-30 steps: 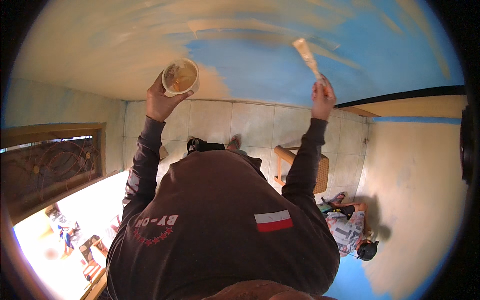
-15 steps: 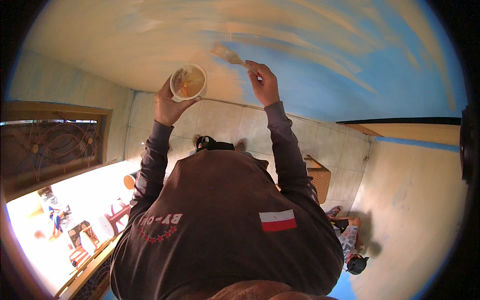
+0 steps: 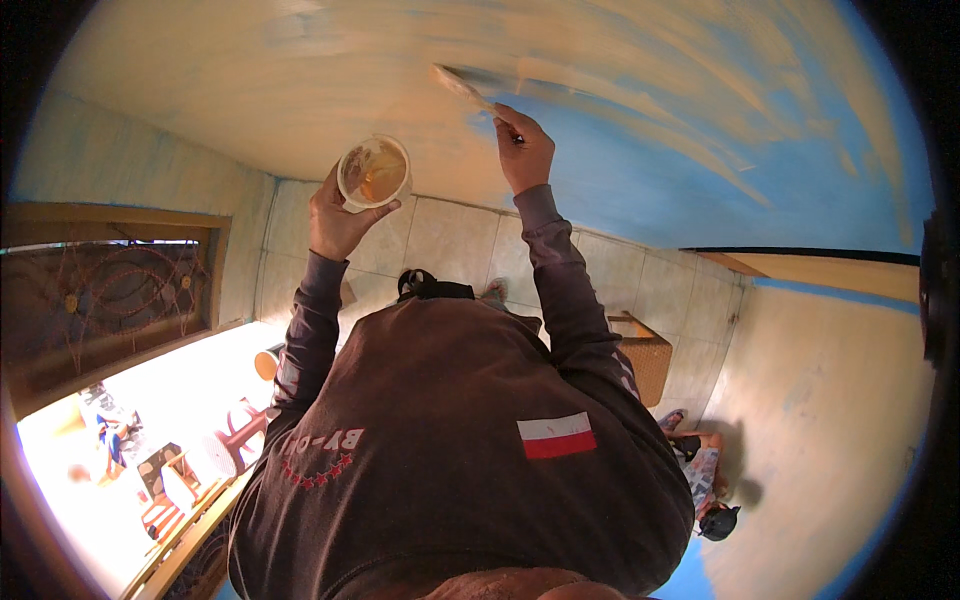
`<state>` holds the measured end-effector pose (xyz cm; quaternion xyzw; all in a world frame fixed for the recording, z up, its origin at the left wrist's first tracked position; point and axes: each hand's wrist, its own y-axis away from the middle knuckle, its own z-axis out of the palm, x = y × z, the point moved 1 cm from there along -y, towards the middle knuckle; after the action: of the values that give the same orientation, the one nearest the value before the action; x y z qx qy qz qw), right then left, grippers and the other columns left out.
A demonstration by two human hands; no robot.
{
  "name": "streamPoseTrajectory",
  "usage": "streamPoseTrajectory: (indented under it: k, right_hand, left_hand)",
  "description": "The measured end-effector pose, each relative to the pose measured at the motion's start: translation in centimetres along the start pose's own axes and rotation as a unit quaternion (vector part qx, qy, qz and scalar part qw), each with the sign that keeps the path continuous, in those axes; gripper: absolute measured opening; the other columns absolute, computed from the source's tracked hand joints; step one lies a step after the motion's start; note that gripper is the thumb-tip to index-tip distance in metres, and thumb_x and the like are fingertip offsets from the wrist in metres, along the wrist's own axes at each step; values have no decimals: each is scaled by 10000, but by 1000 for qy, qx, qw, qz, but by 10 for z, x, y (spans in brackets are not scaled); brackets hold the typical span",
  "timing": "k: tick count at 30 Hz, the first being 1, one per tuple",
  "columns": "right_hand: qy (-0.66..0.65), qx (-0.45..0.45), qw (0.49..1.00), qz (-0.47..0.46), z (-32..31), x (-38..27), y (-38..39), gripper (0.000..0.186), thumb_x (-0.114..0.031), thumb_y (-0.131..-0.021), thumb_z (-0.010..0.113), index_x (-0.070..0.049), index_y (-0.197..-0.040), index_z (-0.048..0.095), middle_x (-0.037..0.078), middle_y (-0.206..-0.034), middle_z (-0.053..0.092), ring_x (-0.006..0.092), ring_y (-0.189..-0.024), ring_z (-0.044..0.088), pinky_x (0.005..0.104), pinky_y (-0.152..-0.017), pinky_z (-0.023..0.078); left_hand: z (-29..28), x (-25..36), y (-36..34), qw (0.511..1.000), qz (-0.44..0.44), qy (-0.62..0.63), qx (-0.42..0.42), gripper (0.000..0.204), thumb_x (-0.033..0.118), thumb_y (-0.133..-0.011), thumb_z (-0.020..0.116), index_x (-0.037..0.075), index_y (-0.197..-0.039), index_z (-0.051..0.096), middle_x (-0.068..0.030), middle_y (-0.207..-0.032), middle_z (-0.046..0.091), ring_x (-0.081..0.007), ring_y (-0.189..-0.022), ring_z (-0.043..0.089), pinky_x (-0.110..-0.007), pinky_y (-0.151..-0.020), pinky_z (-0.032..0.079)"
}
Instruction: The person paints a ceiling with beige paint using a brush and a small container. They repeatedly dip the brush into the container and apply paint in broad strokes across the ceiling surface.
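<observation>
My left hand point(image 3: 340, 215) is wrapped round a white tub point(image 3: 374, 172) with cream-orange paint inside, held with its mouth facing up. In my right hand point(image 3: 525, 150) is the handle of a paintbrush point(image 3: 463, 86). The brush is turned edge-on, its bristles at the wall point(image 3: 620, 130) in front of me; whether they press on it I cannot tell. Cream paint covers the wall's left part, and streaks of it cross the blue on the right.
A woven stool point(image 3: 643, 365) stands on the tiled floor point(image 3: 450, 235) to my right. Farther back another person point(image 3: 704, 470) is low by the right wall point(image 3: 820, 400). At left are a window with a metal grille point(image 3: 110, 290) and a bright opening with chairs point(image 3: 235, 435) beyond.
My right hand has moved up and slightly left, and the brush has turned from its flat face to its edge. The tub has shifted only slightly.
</observation>
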<state>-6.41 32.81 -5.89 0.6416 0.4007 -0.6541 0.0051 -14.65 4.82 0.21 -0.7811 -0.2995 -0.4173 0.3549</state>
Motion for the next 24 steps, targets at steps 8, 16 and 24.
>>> streamPoseTrajectory:
  k: [8, 16, 24]
  right_hand:
    - [75, 76, 994, 14, -71, 31, 20, 168, -86, -865, 741, -86, -1032, 764, 114, -962, 751, 152, -793, 708, 284, -701, 558]
    - [134, 101, 985, 34, -183, 43, 33, 216, -87, -872, 738, -102, -1086, 760, 88, -959, 750, 104, -793, 665, 258, -712, 533]
    - [201, 160, 965, 50, -271, 62, 45, 212, -113, -893, 725, -64, -1097, 750, 59, -938, 739, 86, -785, 630, 256, -710, 516]
  left_hand:
    - [3, 2, 2, 999, 32, 1, -21, 791, 133, -659, 923, -12, -1335, 538, -140, -1282, 635, -219, -1189, 609, -389, -1009, 525]
    - [14, 1, 4, 998, 26, 29, -48, 831, 123, -653, 925, -23, -1359, 511, -145, -1323, 610, -215, -1242, 575, -392, -1043, 497]
    - [22, 4, 5, 998, 42, 8, -46, 865, 213, -625, 952, -24, -1340, 526, -137, -1271, 643, -208, -1167, 630, -378, -986, 534]
